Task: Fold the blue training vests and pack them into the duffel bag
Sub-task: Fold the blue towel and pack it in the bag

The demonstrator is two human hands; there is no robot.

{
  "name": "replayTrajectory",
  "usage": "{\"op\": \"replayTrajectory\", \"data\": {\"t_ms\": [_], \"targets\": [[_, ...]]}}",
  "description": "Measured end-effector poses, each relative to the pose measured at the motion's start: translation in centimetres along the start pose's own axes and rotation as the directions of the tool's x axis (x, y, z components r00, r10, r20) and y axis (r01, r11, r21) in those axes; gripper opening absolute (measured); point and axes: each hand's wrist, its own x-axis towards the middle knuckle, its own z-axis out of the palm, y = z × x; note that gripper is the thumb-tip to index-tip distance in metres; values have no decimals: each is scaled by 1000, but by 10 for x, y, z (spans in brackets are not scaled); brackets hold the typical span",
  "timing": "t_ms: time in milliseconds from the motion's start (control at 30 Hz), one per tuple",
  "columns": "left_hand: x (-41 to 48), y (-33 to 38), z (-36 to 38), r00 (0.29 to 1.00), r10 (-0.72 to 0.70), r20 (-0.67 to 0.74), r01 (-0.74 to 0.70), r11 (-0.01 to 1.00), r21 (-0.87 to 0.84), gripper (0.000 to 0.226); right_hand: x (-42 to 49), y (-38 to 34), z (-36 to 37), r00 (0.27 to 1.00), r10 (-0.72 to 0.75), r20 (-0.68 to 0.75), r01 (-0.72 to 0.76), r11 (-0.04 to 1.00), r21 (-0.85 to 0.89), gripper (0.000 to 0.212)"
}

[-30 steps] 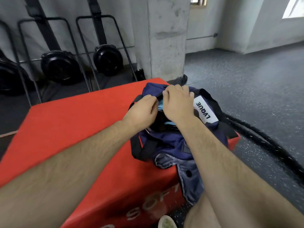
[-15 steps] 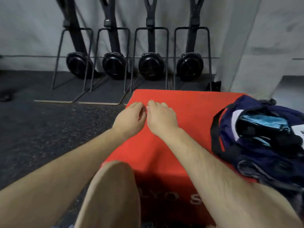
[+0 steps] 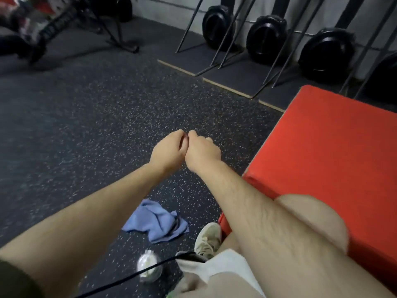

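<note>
Dark rubber, speckled with white, is seen as the floor (image 3: 86, 125) over most of the view. Above it the two hands are held out side by side in the middle of the scene, with the bare forearms stretched forward. The left hand (image 3: 169, 148) and the right hand (image 3: 203, 151) are touching at the knuckles. The fingers of both are curled inward, and nothing is seen to be held in either one. The fingertips are turned away from the camera, so it cannot be told how tightly they are closed. One blue training vest (image 3: 156, 222) is found crumpled on the floor, near the person, between the two forearms in the view and just to the left of a pale shoe (image 3: 209, 239). It is not touched by either hand. To the right a red padded box (image 3: 333, 158) is placed, and a bare knee (image 3: 311, 220) is seen in front of its near side. Nearer than the vest a small clear round object (image 3: 149, 266) is lying, too blurred to be named, and a thin black cord (image 3: 129, 280) is drawn across it. Along the far wall black weight plates (image 3: 266, 37) are kept, with flat dark mats (image 3: 234, 80) laid on the floor before them. At the far left some dark equipment (image 3: 53, 24) is visible, but it is blurred.
</note>
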Motion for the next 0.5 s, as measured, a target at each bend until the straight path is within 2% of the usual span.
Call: {"op": "replayTrajectory", "data": {"t_ms": [233, 333, 433, 500], "targets": [[-65, -138, 60, 972, -195, 134, 194, 981, 20, 28, 11, -34, 135, 964, -78, 254, 104, 990, -93, 34], [-96, -182, 97, 943, -255, 216, 248, 967, 59, 28, 10, -33, 174, 917, -119, 379, 190, 969, -155, 40], [-119, -221, 126, 857, -304, 416, 225, 947, 230, 17, 10, -26, 201, 871, -133, 473, 246, 952, -185, 35], [-126, -242, 137, 772, -332, 543, 161, 927, 339, 25, 12, -23, 214, 857, -120, 502, 249, 948, -197, 35]]}}
